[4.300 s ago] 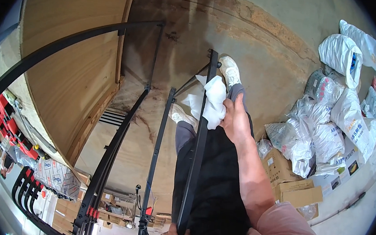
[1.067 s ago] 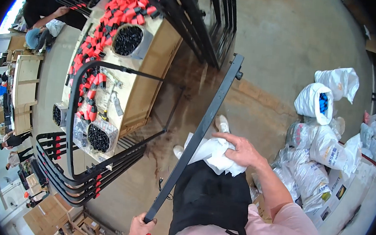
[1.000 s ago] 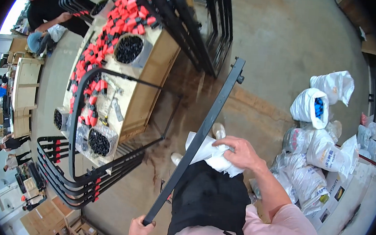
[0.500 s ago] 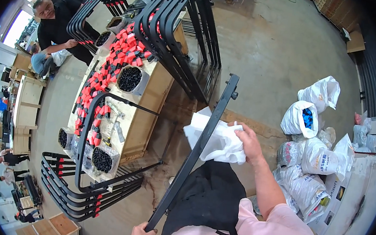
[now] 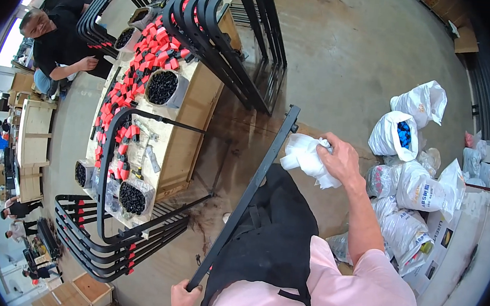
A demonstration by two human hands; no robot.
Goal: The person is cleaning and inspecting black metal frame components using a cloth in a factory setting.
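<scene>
My left hand (image 5: 184, 299) is wrapped round the lower end of a long black metal bar (image 5: 243, 202), which slants up and away in front of my apron. Near its upper end, short bolt-like studs stick out. Closed on a crumpled white cloth (image 5: 307, 158), my right hand (image 5: 339, 159) is to the right of the bar, with a gap between cloth and metal. A bent black tube frame (image 5: 108, 158) rises left of the bar, in front of the table; whether it joins the bar I cannot tell.
The wooden table (image 5: 181, 159) at left bears red and black plastic pieces (image 5: 122, 98) and bags of black parts (image 5: 164, 87). Black frames (image 5: 230, 52) lean at its far end; more frames (image 5: 114, 252) stack at its near end. White sacks (image 5: 395, 137) stand right. A person (image 5: 62, 44) stands across the table.
My right hand has drawn the cloth off the bar toward the right, and the cloth is more bunched up. The bar's upper end has shifted slightly left and down.
</scene>
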